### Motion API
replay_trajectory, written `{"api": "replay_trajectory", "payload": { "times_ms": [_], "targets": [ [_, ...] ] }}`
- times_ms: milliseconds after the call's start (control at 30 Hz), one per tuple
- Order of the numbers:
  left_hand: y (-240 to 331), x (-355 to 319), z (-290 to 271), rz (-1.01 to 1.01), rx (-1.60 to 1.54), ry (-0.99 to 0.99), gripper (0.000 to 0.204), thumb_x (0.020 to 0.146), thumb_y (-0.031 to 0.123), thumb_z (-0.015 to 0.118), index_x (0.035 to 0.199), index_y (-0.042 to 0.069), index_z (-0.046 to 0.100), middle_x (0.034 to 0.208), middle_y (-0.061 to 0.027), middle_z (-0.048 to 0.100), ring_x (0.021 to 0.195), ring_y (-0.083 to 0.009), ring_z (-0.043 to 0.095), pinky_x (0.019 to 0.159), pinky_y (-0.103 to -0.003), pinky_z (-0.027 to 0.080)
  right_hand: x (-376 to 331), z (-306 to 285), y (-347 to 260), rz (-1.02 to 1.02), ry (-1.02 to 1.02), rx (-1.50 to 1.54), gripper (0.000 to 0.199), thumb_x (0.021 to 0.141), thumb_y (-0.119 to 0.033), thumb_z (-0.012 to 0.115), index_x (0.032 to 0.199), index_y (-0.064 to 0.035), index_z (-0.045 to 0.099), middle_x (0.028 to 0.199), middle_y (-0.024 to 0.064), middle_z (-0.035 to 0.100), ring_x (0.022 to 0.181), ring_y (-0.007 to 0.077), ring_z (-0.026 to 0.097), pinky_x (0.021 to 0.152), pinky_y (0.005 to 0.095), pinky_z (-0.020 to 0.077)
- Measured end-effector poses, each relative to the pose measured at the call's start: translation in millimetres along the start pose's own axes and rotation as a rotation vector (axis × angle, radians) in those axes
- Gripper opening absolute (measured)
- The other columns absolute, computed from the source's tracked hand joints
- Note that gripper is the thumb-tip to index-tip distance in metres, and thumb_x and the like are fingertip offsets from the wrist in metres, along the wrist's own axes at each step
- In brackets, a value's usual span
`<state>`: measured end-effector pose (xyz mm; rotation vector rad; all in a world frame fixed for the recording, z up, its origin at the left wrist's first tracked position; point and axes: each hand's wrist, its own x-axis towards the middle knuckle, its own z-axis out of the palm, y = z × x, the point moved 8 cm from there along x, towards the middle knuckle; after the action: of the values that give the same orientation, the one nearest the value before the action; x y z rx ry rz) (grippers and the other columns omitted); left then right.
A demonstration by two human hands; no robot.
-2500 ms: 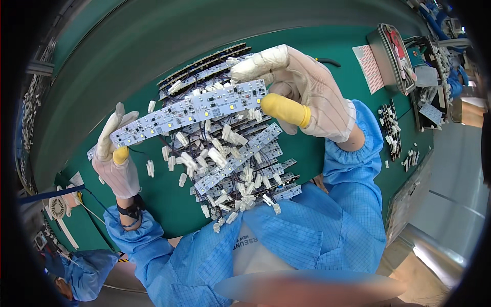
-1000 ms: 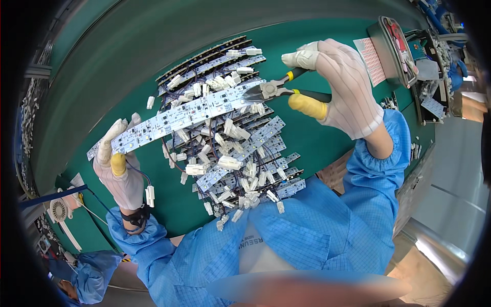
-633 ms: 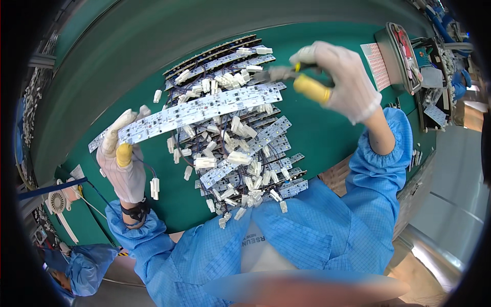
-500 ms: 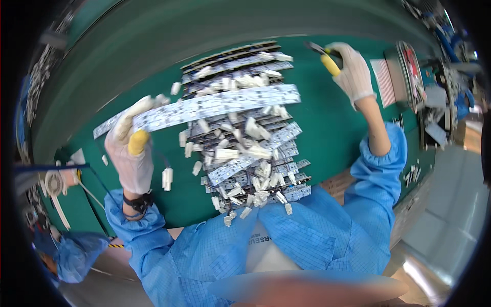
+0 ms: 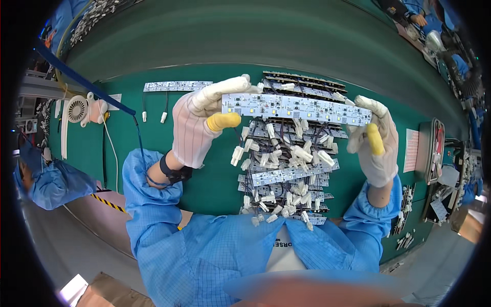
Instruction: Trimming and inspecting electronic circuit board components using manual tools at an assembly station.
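Observation:
A long white LED circuit board strip (image 5: 296,108) is held up level between my hands, above a stack of similar boards. My left hand (image 5: 202,115), in a white glove with a yellow thumb cover, pinches its left end. At the right end, my right hand (image 5: 377,138) closes on the strip, its yellow-covered thumb in front. Beneath lies the stack of LED boards (image 5: 332,134), with many white plug connectors (image 5: 300,153) on dark wires. One board (image 5: 295,174) rests slantwise on the pile. The pliers seen earlier do not show now.
Another LED board (image 5: 178,86) with two wired connectors lies on the green mat (image 5: 148,130) at the far left. Beyond it stands a small white fan (image 5: 77,109). To the right are a red-lined sheet (image 5: 411,150) and a metal tray (image 5: 428,151).
My right hand, which held yellow-handled pliers away from the pile, has come to the strip's right end. The strip is now gripped at both ends. The head view has shifted.

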<state>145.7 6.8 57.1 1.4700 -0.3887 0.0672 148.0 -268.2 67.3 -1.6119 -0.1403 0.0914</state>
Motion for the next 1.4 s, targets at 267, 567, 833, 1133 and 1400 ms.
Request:
{"api": "replay_trajectory", "payload": {
  "times_ms": [267,567,833,1133,1400],
  "targets": [
    [2.5,2.0,-0.3,0.133,0.187,-0.095,0.059,0.079,0.036,0.068,0.121,-0.002,0.052,0.121,-0.0270,0.054,0.106,-0.0308,0.060,0.088,-0.040,0.051,3.5,-8.3,-3.2,-0.062,-0.013,-0.077,0.049,0.091,-0.032,0.059,0.122,0.0032,0.047,0.083,0.0065,0.059,0.058,0.0042,0.048,0.047,0.0139,0.0329],
    [6.9,5.7,-1.7,0.059,0.319,-0.101,0.066,0.076,0.053,0.065,0.111,-0.002,0.058,0.104,-0.0206,0.064,0.117,-0.0356,0.051,0.099,-0.045,0.040,3.0,-11.4,-0.8,0.015,-0.085,-0.046,0.043,0.092,-0.026,0.058,0.120,0.0042,0.048,0.087,0.0051,0.059,0.068,0.0041,0.052,0.049,0.0138,0.0346],
    [12.9,3.5,2.9,0.345,0.433,-0.174,0.056,0.082,0.046,0.061,0.118,0.003,0.055,0.097,-0.0186,0.065,0.095,-0.0294,0.063,0.102,-0.050,0.037,1.1,-17.8,-2.7,-0.077,-0.028,-0.073,0.042,0.089,-0.022,0.062,0.119,0.0039,0.048,0.091,0.0045,0.059,0.072,0.0052,0.054,0.055,0.0147,0.0372],
    [14.3,6.6,-0.5,0.271,0.493,-0.123,0.060,0.082,0.055,0.055,0.102,-0.002,0.063,0.095,-0.0166,0.066,0.091,-0.0252,0.064,0.102,-0.051,0.037,1.1,-17.5,-2.7,-0.040,-0.116,-0.138,0.028,0.090,0.000,0.047,0.118,0.0053,0.050,0.090,0.0046,0.057,0.070,0.0047,0.053,0.060,0.0160,0.0408],
    [17.9,8.3,3.0,0.381,0.519,-0.119,0.063,0.082,0.056,0.054,0.109,-0.001,0.060,0.093,-0.0169,0.066,0.093,-0.0290,0.064,0.099,-0.051,0.041,-1.2,-14.3,-12.2,-0.132,-0.018,-0.110,0.036,0.089,-0.017,0.058,0.117,0.0044,0.050,0.087,0.0049,0.057,0.070,0.0077,0.054,0.055,0.0163,0.0375]
  ]
}}
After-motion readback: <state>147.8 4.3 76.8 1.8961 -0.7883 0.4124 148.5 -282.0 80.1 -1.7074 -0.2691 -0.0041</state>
